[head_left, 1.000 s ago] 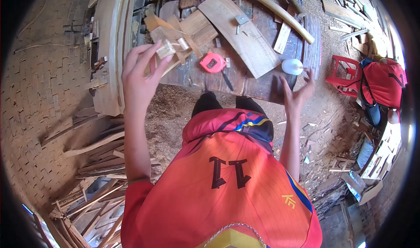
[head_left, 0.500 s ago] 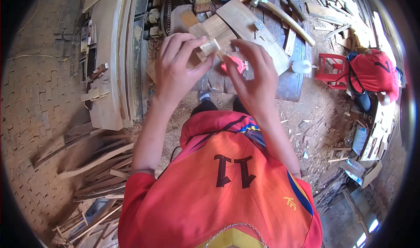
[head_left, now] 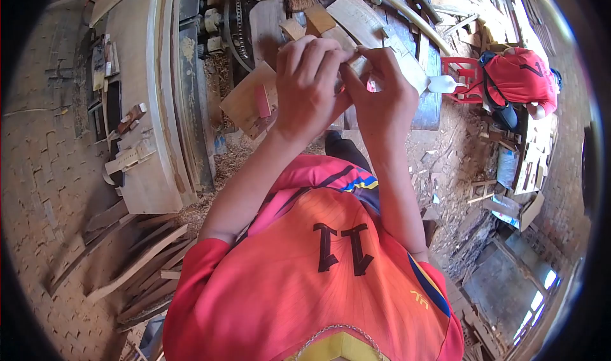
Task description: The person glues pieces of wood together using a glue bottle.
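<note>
Holding a small, pale wooden piece point(head_left: 359, 64) above the near part of the dark wooden workbench point(head_left: 426, 111), between the fingertips of both hands. Gripping it from the left with the left hand point(head_left: 310, 90), fingers bent and drawn together; closing on it from the right with the right hand point(head_left: 385, 97), thumb and fingertips meeting at the wood. Covering much of the piece this way, so hiding its full shape.

Showing just below the grip, in the gap between the hands, a bit of bright pinkish-red point(head_left: 371, 86), too covered to identify. Lying left of the left hand, a flat brown wooden board point(head_left: 248, 103) with a pinkish-red strip point(head_left: 262, 101) on it. Stretching beyond the hands, a long pale plank point(head_left: 356, 14); farther right, a hammer with a long wooden handle point(head_left: 417, 20). Resting at the far side, a wide-bristled brush point(head_left: 300, 2). Standing out right of the right hand, a white bottle with a narrow nozzle point(head_left: 442, 84).

Seen well apart to the right, beside a red plastic chair point(head_left: 463, 72), another person in a red shirt point(head_left: 522, 77). Running along the left, long pale timber boards point(head_left: 143, 106); piled nearer on that side, rough curved wooden strips point(head_left: 143, 265).
</note>
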The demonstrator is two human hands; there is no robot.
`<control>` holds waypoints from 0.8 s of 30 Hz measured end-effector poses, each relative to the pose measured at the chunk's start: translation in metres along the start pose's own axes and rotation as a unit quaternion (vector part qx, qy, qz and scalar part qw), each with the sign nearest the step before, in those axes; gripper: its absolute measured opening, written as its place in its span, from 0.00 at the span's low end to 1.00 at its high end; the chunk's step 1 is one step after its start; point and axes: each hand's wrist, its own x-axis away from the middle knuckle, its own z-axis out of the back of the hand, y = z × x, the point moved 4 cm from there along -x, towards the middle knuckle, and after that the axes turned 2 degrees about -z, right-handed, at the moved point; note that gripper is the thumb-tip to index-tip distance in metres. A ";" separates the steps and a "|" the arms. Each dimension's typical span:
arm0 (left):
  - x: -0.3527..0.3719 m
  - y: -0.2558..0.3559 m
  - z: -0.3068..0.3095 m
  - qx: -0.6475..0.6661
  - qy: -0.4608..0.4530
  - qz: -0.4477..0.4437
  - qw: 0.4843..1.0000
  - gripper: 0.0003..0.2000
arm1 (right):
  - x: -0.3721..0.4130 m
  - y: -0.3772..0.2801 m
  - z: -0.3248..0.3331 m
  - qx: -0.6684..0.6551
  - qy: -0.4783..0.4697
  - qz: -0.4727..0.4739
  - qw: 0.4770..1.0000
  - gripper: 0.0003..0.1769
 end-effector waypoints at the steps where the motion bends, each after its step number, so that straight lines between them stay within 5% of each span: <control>1: 0.000 0.000 0.002 -0.001 0.002 -0.003 1.000 0.21 | 0.001 -0.001 -0.002 0.004 0.006 -0.002 1.000 0.17; 6: 0.014 0.003 0.014 -0.002 -0.092 0.004 0.996 0.42 | 0.005 0.005 -0.011 0.041 0.048 0.045 0.997 0.19; 10: 0.030 -0.009 0.019 0.030 -0.049 0.045 0.997 0.48 | 0.014 0.005 -0.026 0.089 0.070 0.082 0.990 0.23; 18: 0.071 -0.039 0.048 0.050 -0.054 0.107 0.991 0.38 | 0.025 0.029 -0.053 0.056 0.140 0.147 0.978 0.35; 24: 0.087 -0.051 0.061 0.015 -0.074 0.122 0.990 0.33 | 0.030 0.033 -0.055 0.062 0.153 0.120 0.979 0.34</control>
